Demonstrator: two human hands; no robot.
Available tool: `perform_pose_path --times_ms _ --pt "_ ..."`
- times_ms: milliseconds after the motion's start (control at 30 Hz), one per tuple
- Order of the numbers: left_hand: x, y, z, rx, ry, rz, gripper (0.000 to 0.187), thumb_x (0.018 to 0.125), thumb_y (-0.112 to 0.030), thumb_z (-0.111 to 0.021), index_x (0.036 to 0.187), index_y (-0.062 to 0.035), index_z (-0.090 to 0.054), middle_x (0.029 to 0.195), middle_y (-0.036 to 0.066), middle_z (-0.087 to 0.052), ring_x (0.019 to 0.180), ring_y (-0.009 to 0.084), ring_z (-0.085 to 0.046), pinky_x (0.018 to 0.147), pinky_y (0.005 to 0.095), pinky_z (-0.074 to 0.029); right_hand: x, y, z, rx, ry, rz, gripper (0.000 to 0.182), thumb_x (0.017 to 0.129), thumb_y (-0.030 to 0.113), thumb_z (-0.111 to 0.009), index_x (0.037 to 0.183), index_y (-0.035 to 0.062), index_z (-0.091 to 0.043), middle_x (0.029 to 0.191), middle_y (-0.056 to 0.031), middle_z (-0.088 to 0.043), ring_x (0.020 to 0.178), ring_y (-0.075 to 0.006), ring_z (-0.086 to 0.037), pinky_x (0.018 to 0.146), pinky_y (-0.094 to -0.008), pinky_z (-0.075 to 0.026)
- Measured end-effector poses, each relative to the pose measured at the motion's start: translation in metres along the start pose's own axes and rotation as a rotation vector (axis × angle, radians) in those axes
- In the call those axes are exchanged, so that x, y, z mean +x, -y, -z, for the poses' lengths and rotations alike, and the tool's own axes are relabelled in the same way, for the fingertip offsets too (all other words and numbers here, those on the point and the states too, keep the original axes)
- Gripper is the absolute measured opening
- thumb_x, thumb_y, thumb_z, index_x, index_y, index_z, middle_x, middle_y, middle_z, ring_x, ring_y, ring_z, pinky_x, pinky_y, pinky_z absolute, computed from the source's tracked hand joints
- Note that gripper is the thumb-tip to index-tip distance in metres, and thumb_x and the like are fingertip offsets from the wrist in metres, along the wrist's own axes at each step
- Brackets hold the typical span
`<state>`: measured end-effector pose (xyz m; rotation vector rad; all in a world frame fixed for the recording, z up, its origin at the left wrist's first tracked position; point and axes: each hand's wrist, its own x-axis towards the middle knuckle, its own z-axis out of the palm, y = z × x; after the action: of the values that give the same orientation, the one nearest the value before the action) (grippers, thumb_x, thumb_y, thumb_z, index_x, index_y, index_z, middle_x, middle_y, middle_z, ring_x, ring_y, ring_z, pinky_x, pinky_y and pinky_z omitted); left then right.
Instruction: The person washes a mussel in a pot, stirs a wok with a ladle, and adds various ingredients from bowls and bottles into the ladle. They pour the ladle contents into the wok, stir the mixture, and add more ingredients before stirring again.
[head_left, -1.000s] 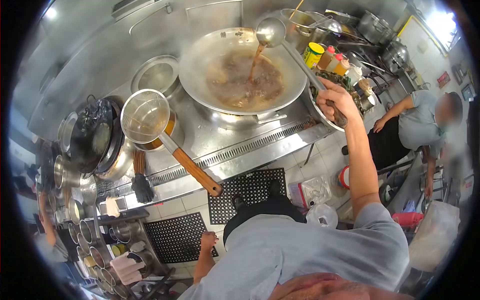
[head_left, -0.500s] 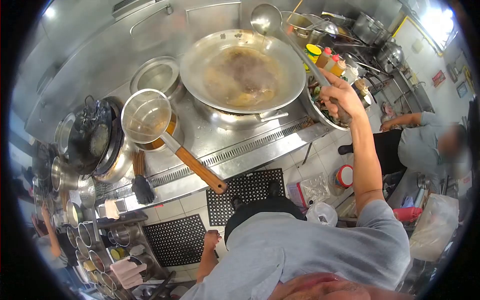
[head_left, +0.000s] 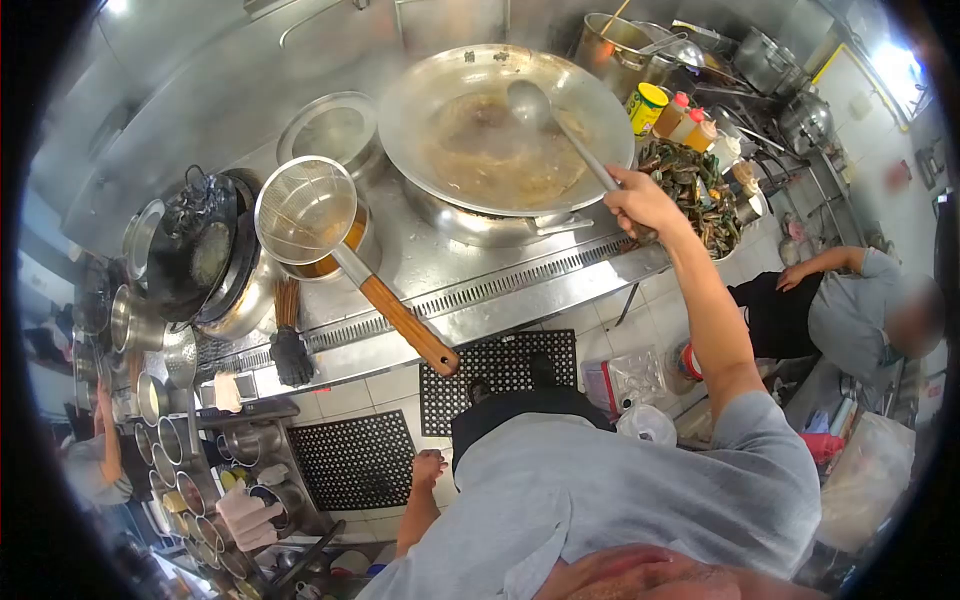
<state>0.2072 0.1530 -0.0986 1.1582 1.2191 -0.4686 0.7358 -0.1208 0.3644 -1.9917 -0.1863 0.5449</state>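
My right hand (head_left: 643,205) is closed around the handle of a long metal ladle (head_left: 585,150). The ladle's bowl is over the wide metal wok (head_left: 398,160), low against the murky brown, steaming liquid (head_left: 470,165). Down at my side hangs my left hand (head_left: 430,467), its fingers curled in, with nothing visible in them. To the left of the wok, a wire-mesh strainer (head_left: 310,205) with a wooden handle rests across a metal pot (head_left: 372,250) holding amber liquid.
Dark greenish-brown pieces (head_left: 690,190) are heaped right of the wok, near squeeze bottles (head_left: 690,122) and a yellow tub (head_left: 647,103). Stacked black woks (head_left: 190,250) and a bristle brush (head_left: 287,330) are at left. Another person (head_left: 850,300) stands on the right; rubber mats (head_left: 350,455) cover the floor.
My right hand has lowered the ladle; its bowl went from above the wok's far rim, dripping, down to the liquid. The camera view has shifted slightly. My left hand stays at my side.
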Motion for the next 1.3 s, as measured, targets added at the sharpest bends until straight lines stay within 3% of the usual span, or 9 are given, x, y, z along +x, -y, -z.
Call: perform_pose_path --times_ms 100,167,767,833,900,1100,1200,1233,1300 --pt "-0.007 -0.002 0.000 0.027 0.011 0.014 0.031 0.090 -0.022 -0.055 0.110 0.0020 -0.060 0.091 0.009 -0.068 0.074 0.0181 -0.069 0.058 0.0289 -0.050 0.014 -0.016 0.003 0.037 0.037 -0.090 0.055 0.082 0.003 -0.056 0.135 -0.0044 -0.046 0.069 -0.0049 -0.053 0.047 -0.0109 -0.051 0.038 -0.0258 -0.040" --pt "0.014 0.021 0.009 -0.148 0.146 0.050 0.032 0.090 -0.022 -0.055 0.110 0.0029 -0.060 0.091 0.010 -0.068 0.075 0.0182 -0.069 0.059 0.0292 -0.051 0.017 -0.027 0.017 0.601 0.121 -0.216 0.052 0.084 0.004 -0.056 0.135 -0.0033 -0.045 0.071 -0.0045 -0.053 0.047 -0.0093 -0.048 0.038 -0.0236 -0.037" --pt "0.003 -0.035 -0.002 0.029 0.037 -0.094 0.024 0.089 -0.020 -0.056 0.099 0.0011 -0.063 0.082 0.010 -0.068 0.069 0.0196 -0.069 0.049 0.0297 -0.048 -0.080 0.023 0.054 0.535 0.040 0.161 0.061 0.089 0.004 -0.055 0.147 0.0032 -0.036 0.074 -0.0053 -0.051 0.041 -0.0077 -0.043 0.034 -0.0221 -0.035" --pt "0.045 -0.013 0.023 -0.311 0.412 0.000 0.021 0.090 -0.017 -0.055 0.099 0.0000 -0.063 0.080 0.008 -0.068 0.068 0.0190 -0.069 0.049 0.0297 -0.048 -0.086 0.028 0.056 0.546 0.053 0.177 0.060 0.089 0.005 -0.056 0.146 0.0028 -0.038 0.074 -0.0044 -0.052 0.042 -0.0079 -0.044 0.035 -0.0230 -0.036" --pt "0.042 -0.011 0.018 0.236 0.244 -0.372 0.017 0.092 -0.014 -0.051 0.093 -0.0013 -0.063 0.074 0.007 -0.064 0.066 0.0167 -0.068 0.048 0.0278 -0.047 -0.092 0.035 0.056 0.556 0.033 0.175 0.059 0.089 0.006 -0.056 0.146 0.0028 -0.038 0.074 -0.0047 -0.052 0.041 -0.0080 -0.043 0.034 -0.0229 -0.036" --pt "-0.013 -0.051 -0.001 0.088 0.043 -0.011 0.020 0.093 -0.012 -0.048 0.079 -0.0042 -0.060 0.071 0.004 -0.061 0.063 0.0123 -0.066 0.046 0.0251 -0.046 -0.104 0.043 0.059 0.661 0.049 0.291 0.061 0.089 0.007 -0.056 0.146 0.0003 -0.034 0.074 -0.0081 -0.054 0.041 -0.0104 -0.045 0.037 -0.0228 -0.038" --pt "0.060 0.012 0.028 0.187 0.287 -0.281 0.021 0.092 -0.019 -0.051 0.083 -0.0041 -0.062 0.077 0.006 -0.063 0.066 0.0172 -0.066 0.050 0.0277 -0.047 -0.092 0.036 0.058 0.250 -0.101 0.214 0.058 0.086 0.009 -0.058 0.140 -0.0019 -0.039 0.073 -0.0097 -0.061 0.052 -0.0146 -0.058 0.050 -0.0251 -0.047" --pt "0.043 0.004 0.023 -0.006 0.244 -0.091 0.022 0.091 -0.021 -0.051 0.083 -0.0042 -0.062 0.079 0.006 -0.064 0.067 0.0179 -0.067 0.051 0.0293 -0.047 -0.079 0.021 0.064 0.019 -0.134 0.147 0.046 0.086 0.014 -0.062 0.128 -0.0024 -0.049 0.078 -0.0115 -0.063 0.056 -0.0147 -0.058 0.054 -0.0277 -0.047" --pt "0.043 0.004 0.023 0.197 0.271 -0.182 0.019 0.088 -0.021 -0.055 0.084 -0.0044 -0.063 0.074 0.006 -0.064 0.060 0.0166 -0.065 0.049 0.0294 -0.046 -0.052 -0.015 0.074 -0.767 -0.517 0.473 0.033 0.088 0.019 -0.063 0.113 -0.0026 -0.058 0.076 -0.0106 -0.061 0.057 -0.0143 -0.055 0.056 -0.0306 -0.045"
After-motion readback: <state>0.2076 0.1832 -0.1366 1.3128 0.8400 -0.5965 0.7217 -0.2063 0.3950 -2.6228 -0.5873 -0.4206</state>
